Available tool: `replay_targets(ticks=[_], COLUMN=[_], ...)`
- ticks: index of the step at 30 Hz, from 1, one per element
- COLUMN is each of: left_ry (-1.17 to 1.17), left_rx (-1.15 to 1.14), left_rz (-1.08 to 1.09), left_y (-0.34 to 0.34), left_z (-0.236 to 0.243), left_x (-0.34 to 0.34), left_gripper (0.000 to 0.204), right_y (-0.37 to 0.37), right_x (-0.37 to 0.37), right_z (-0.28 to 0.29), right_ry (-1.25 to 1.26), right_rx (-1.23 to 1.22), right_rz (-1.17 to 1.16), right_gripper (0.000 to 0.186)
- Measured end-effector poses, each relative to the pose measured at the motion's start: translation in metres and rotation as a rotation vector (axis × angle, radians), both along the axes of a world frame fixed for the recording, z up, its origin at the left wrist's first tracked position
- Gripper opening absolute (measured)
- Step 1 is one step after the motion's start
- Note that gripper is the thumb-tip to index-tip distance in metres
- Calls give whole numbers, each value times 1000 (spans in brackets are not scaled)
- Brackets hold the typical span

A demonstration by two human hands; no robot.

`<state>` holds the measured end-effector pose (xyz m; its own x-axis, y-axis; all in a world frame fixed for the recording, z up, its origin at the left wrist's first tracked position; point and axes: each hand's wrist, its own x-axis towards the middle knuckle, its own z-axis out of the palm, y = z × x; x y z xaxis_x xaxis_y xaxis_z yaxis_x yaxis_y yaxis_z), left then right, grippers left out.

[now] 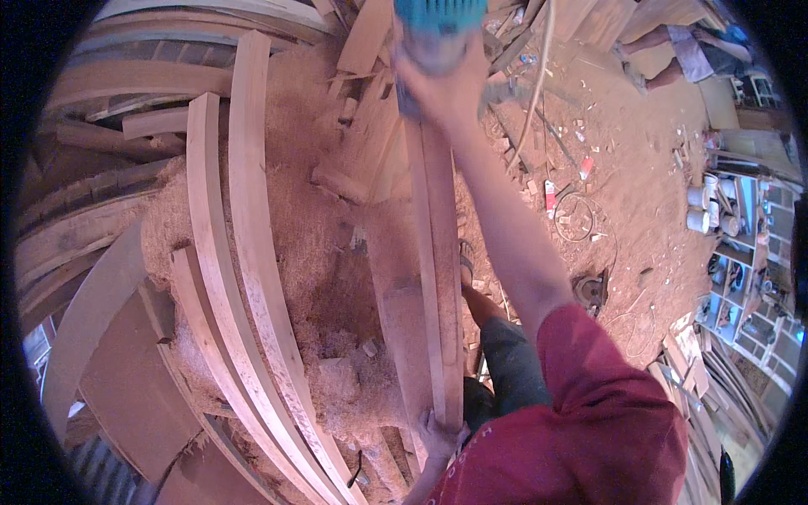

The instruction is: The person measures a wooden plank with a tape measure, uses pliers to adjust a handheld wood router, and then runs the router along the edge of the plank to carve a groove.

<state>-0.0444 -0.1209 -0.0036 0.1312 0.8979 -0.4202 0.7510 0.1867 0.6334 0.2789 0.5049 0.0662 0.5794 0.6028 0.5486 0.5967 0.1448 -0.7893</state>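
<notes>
A long, narrow wooden beam (pixel 443 278) runs away from me down the middle of the view. At its far end, my right hand (pixel 450 88) is closed round a teal power tool (pixel 440 12) with a vented housing. The tool is at the beam's top, cut off by the view's upper rim and slightly blurred. My left hand (pixel 443 435) grips the near end of the same beam, its fingers curled over the edge close to my body. Beneath the beam lies a wider dusty plank (pixel 400 303).
To the left lie several long curved wooden strips (pixel 252 194) on heaped sawdust (pixel 303 135). Stacked boards (pixel 93 202) fill the far left. A pale hose (pixel 533 93), offcuts and a wire ring (pixel 574 217) lie on the right floor. Another person (pixel 690 55) is at the far right, near shelves (pixel 732 252).
</notes>
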Motion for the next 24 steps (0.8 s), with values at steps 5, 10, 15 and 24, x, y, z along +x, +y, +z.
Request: replay_targets(ticks=[5,10,15,24], left_ry=[5,-7,-66,-88], left_rx=[-76,-49,50,158], left_rz=[-33,-32,-60,-2], left_y=[9,2,-1,1], left_z=[6,0,-10,-9], left_x=[2,0,-3,2], left_gripper=[108,107,106,103], right_y=[-152,-229,-213,-76], right_x=[-63,-98,-87,-33], right_z=[-21,-51,-76,-68], right_ry=[112,219,156,-17], right_rx=[-123,-234,-193,90], right_rz=[21,99,147,98], right_gripper=[86,79,73,61])
